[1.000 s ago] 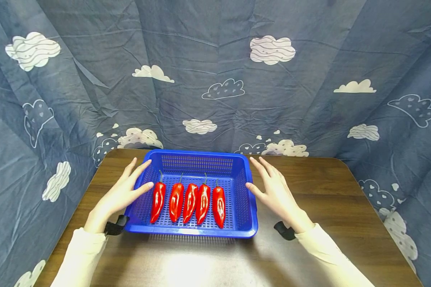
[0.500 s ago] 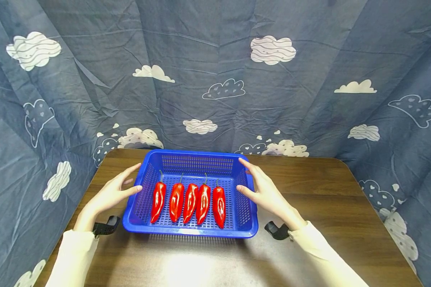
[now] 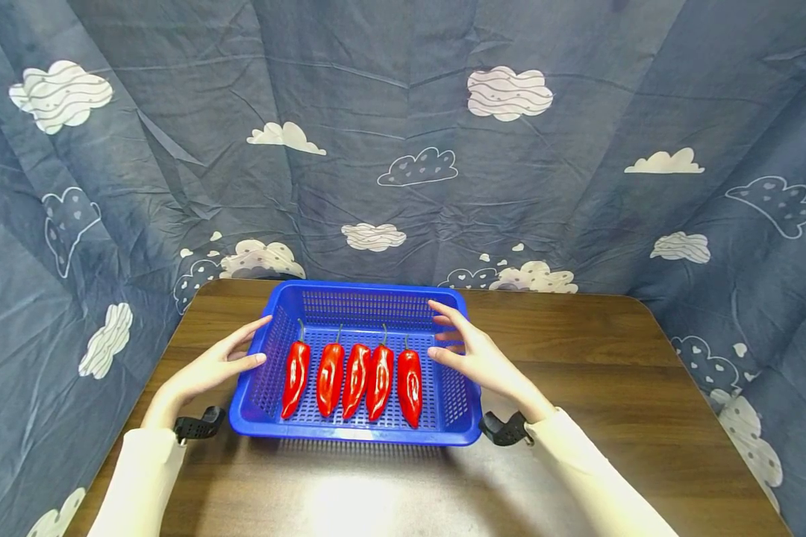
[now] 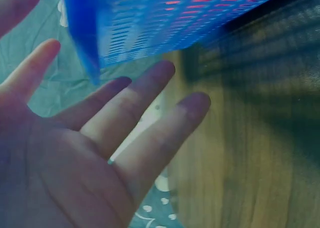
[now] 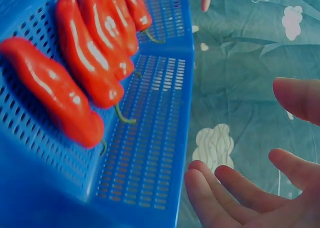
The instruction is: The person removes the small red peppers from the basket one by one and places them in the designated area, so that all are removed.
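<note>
Several glossy red peppers (image 3: pixel 357 379) with green stems lie side by side in a blue perforated plastic basket (image 3: pixel 356 432). My left hand (image 3: pixel 211 367) is at the basket's left rim, fingers extended and thumb apart; in the left wrist view its palm (image 4: pixel 65 173) faces the camera and holds nothing. My right hand (image 3: pixel 480 359) reaches over the basket's right side, thumb and fingers spread, close to the rightmost pepper (image 3: pixel 409 384) but not on it. The right wrist view shows these fingers (image 5: pixel 210 198) beside the blue rim, with nothing between them.
The basket stands on a brown wooden table (image 3: pixel 591 358) near its far edge. Behind the table hangs a blue-grey curtain (image 3: pixel 403 112) with white clouds. Each wrist wears a black device, one being the right wrist camera (image 3: pixel 504 429).
My right hand has moved left, from outside the basket's right rim to over its inside. My left hand has shifted slightly left and toward me. Basket and peppers stay where they were.
</note>
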`<act>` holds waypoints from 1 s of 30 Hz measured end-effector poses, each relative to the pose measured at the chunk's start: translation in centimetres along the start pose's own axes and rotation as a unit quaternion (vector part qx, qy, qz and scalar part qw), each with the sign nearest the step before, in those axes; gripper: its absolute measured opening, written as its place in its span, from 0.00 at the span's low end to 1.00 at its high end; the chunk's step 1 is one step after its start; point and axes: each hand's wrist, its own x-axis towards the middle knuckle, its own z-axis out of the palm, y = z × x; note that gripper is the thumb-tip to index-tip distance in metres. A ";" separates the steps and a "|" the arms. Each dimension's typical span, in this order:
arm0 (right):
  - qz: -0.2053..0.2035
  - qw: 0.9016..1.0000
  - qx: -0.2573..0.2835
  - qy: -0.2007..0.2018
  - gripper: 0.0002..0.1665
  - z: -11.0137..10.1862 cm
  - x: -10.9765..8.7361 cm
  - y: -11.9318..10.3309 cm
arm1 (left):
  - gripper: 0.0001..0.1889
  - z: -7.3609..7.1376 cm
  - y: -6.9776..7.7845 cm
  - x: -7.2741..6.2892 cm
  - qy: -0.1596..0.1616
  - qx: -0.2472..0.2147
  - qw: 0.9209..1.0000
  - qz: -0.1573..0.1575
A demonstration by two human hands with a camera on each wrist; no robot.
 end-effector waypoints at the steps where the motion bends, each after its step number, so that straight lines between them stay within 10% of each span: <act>1: 0.003 1.000 0.007 -0.003 0.41 0.1 0.1 0.0 | 0.34 0.0 -0.2 0.1 0.000 0.001 1.000 0.000; 30: 0.085 0.971 0.213 -0.070 0.38 2.1 2.4 1.0 | 0.32 1.0 -2.3 2.0 0.006 -0.061 0.997 -0.055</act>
